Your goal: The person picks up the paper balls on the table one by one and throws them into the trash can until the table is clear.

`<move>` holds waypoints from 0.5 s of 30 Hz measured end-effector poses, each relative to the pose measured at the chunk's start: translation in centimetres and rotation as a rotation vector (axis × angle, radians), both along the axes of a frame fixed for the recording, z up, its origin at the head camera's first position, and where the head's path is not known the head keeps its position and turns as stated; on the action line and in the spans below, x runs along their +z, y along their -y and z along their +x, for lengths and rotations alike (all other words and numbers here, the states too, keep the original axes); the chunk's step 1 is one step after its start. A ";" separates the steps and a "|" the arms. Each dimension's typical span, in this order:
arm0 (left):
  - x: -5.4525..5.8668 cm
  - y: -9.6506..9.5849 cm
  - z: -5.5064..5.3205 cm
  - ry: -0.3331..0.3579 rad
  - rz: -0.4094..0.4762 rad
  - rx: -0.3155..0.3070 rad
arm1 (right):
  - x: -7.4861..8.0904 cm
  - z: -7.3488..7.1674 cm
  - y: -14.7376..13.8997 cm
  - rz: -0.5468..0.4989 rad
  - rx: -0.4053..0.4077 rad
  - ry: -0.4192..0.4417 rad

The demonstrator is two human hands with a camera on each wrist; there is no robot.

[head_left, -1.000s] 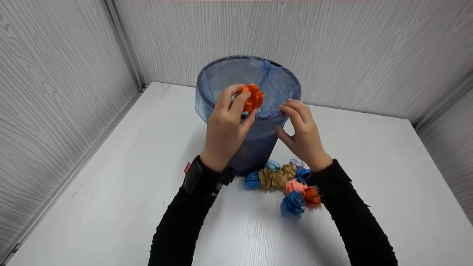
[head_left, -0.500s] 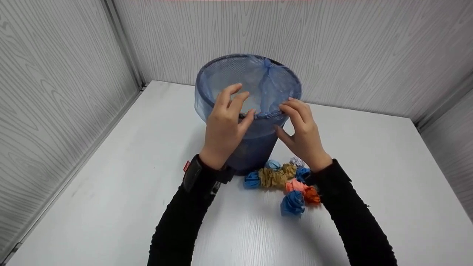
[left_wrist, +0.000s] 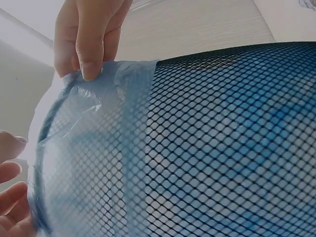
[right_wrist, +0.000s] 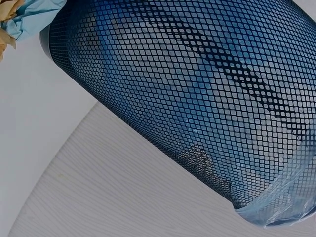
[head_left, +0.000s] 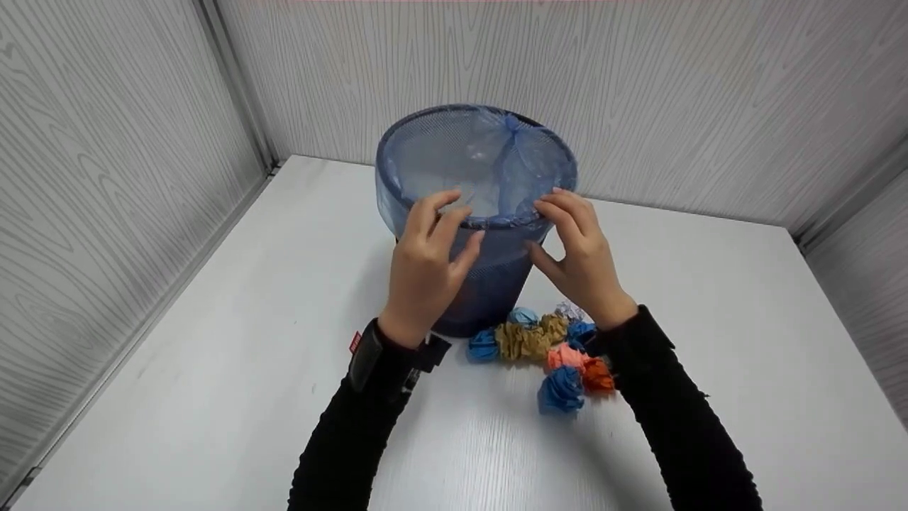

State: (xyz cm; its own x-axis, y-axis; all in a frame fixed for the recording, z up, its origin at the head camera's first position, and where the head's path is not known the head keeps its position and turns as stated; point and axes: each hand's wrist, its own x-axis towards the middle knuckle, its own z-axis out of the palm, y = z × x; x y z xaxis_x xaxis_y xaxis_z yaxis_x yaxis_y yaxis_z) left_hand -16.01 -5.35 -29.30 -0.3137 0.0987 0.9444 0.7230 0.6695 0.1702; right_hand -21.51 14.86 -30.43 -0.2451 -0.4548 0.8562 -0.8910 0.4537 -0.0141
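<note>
A wire-mesh wastebasket (head_left: 482,284) stands upright, lined with a thin blue plastic bag (head_left: 454,163) folded over its rim. My right hand (head_left: 585,255) pinches the rim and liner at the near right, fingers over the edge and thumb outside. That same right hand (left_wrist: 91,39) shows on the rim in the left wrist view. My left hand (head_left: 425,266) holds nothing; its fingers and thumb are spread apart at the near side of the rim. In the left wrist view, left fingers (left_wrist: 12,207) lie beside the bag-covered rim. The right wrist view shows the mesh side (right_wrist: 197,89).
Several crumpled paper balls lie on the white table (head_left: 248,355) right of the basket's foot: a blue ball (head_left: 562,389), an orange ball (head_left: 598,376), a pink ball (head_left: 566,357) and tan balls (head_left: 525,341) among them. Grey wood-grain panels (head_left: 674,92) enclose the table.
The left hand has let go of an orange paper ball over the basket, and the ball is out of sight. That hand has since drawn slightly back and down; the right hand stays put.
</note>
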 end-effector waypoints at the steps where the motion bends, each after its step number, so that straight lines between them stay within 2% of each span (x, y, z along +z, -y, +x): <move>1: -0.3 0.0 0.2 -0.009 0.008 -0.004 | 0.0 0.0 0.0 0.003 0.001 0.002; 4: -1.1 -0.1 0.8 -0.029 0.024 -0.017 | 0.0 0.1 -0.2 0.012 -0.003 0.003; 8: -2.4 -0.5 1.4 -0.037 0.001 -0.027 | 0.0 0.5 -0.3 0.007 -0.008 -0.006; 15: -4.5 -1.3 2.0 0.027 -0.116 -0.026 | 0.0 2.1 -0.7 -0.006 -0.010 -0.027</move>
